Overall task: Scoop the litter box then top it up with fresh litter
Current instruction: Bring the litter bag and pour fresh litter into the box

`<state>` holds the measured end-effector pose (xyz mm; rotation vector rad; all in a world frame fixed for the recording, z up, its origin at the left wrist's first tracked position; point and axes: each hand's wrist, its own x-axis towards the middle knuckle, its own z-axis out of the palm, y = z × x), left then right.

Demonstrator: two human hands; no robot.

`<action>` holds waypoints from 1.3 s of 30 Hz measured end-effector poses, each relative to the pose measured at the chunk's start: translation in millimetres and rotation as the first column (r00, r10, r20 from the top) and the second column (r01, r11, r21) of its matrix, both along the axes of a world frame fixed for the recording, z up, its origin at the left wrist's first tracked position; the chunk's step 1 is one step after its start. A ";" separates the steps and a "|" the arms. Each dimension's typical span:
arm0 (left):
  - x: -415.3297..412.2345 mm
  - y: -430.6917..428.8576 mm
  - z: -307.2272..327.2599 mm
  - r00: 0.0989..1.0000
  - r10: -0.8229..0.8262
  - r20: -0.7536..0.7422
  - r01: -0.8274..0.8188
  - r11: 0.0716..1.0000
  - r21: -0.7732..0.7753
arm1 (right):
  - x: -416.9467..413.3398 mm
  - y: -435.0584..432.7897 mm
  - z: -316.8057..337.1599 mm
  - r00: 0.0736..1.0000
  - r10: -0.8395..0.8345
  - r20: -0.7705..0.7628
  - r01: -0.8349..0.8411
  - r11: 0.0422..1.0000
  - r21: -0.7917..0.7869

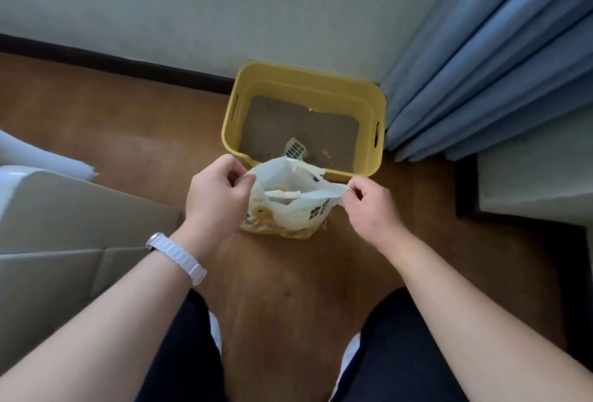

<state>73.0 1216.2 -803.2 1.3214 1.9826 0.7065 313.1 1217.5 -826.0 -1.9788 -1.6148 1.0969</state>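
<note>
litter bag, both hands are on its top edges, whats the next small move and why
Probably lift the bag and tip it over the yellow box. The left hand and right hand each pinch one side of its opened top, pulling the mouth wide. The bag stands on the floor just in front of the box, and the white scoop lies in the grey litter, unheld, so pouring looks next.

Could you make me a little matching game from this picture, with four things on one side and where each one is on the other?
Things:
1. litter bag
2. scoop
3. curtain
4. wristband

Places:
A. hanging to the right of the yellow litter box
B. lying in the litter box
C. on the left arm
D. on the floor, its top held by the left hand and right hand

Pairs: 1-D, 2-B, 3-A, 4-C
</note>
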 end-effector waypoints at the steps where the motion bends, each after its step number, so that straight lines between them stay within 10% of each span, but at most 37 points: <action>1: 0.1 3.7 -10.7 1.000 0.029 -0.002 -0.029 0.999 0.033 | 0.8 4.3 -12.2 0.999 -0.019 -0.029 0.020 0.999 0.035; 15: -8.6 49.0 -78.6 0.967 -0.077 -0.244 0.150 0.942 0.299 | -9.3 47.0 -80.9 0.993 0.017 -0.117 0.010 0.973 0.231; 22: 9.3 61.2 -73.0 0.694 -0.253 -0.674 0.478 0.862 0.169 | -13.8 50.0 -82.2 0.959 0.268 0.092 -0.283 0.925 0.255; 30: 24.2 61.4 -67.6 0.483 -0.556 -0.677 0.744 0.668 -0.018 | -27.0 42.7 -75.1 0.934 0.348 0.080 -0.357 0.904 0.236; 39: 19.2 68.8 -92.2 0.581 -0.441 -0.684 0.637 0.769 0.045 | -31.8 38.2 -77.6 0.925 0.376 0.055 -0.377 0.896 0.235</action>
